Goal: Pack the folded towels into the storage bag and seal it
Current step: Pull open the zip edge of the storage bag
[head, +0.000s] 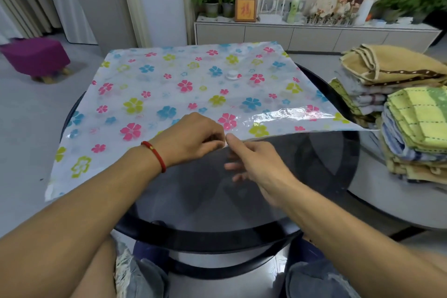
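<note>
1. Two hands meet at the near edge of the storage bag: the left hand pinches that edge shut-fingered, while the right hand has its thumb on top and fingers spread underneath.
2. Flowered and flat, the bag lies across the round glass table.
3. Folded towels sit stacked at the right, beside the bag.

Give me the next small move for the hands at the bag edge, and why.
Probably pull the two layers of the storage bag apart at its near edge to open the mouth. Both hands, left hand and right hand, meet at that edge, the right fingers seemingly under the clear film. The bag lies flat and looks empty; the folded towels sit stacked to the right, unpacked.
</note>
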The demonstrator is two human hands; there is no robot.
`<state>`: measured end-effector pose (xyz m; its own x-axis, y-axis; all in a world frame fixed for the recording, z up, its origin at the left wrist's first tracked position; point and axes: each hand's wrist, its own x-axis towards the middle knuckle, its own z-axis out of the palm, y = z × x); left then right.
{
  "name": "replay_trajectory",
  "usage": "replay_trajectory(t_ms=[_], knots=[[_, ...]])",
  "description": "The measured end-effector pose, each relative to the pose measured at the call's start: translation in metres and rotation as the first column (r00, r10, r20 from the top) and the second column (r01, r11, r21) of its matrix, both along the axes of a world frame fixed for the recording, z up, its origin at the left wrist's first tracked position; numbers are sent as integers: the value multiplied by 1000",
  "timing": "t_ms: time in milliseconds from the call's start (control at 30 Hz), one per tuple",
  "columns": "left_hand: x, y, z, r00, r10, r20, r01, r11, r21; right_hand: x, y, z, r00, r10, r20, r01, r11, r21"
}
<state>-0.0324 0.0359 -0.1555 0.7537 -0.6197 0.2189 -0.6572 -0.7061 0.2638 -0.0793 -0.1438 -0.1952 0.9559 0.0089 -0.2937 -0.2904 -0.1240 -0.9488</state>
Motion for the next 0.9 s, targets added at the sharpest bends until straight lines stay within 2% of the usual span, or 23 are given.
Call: replay_trajectory(t_ms=[67, 200, 333, 467, 633, 900], knots=[[2, -3, 5, 999, 11, 39, -11, 1000, -21, 10, 8, -2, 996, -87, 24, 84, 989, 121], [1, -6, 10, 997, 61, 40, -58, 996, -65, 16, 8, -6, 988, -138, 71, 119, 968, 220], [1, -8, 13, 993, 110, 44, -103, 985, -141, 20, 5, -1, 976, -161, 145, 136, 977, 167], [-1, -11, 12, 991, 129, 29, -125, 987, -101, 24, 7, 4, 980, -177, 86, 152, 959, 237], [-2, -13, 9, 983, 184, -11, -184, 976, -117, 25, 13, 4, 970, -168, 173, 149, 982, 117], [0, -13, 8, 968, 248, -45, -251, 962, -105, 18, 11, -2, 970, -148, 192, 159, 986, -43]])
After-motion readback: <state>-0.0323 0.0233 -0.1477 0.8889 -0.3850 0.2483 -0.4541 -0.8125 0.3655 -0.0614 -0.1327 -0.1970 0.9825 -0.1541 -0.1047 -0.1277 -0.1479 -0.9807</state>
